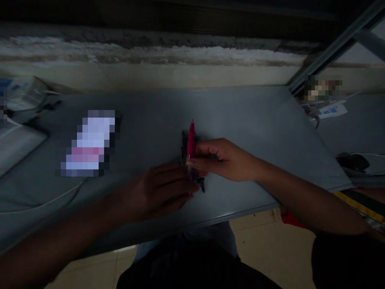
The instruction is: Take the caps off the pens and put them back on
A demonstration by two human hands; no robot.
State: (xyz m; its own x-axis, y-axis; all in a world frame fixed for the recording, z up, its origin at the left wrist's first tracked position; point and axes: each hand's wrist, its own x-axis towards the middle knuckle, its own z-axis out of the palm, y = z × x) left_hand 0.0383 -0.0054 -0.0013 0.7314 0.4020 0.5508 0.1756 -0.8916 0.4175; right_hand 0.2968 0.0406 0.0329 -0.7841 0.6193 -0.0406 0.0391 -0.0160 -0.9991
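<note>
My right hand (221, 158) is closed in a pinch around a red pen (190, 140) that points away from me over the grey table (246, 120). A dark pen (183, 146) lies just to its left, and another dark object (201, 184) shows below my fingers. My left hand (159, 188) rests on the table beside the pens. Its fingers lie together and reach toward the lower ends of the pens; whether they grip one is not visible in the dim light.
A blurred-out rectangular item (90, 142) lies to the left on the table. A white cable (45, 202) runs near the left edge. Papers and boxes (21, 98) sit far left. A metal frame post (331, 48) rises at the right, with more clutter (327, 108) beyond.
</note>
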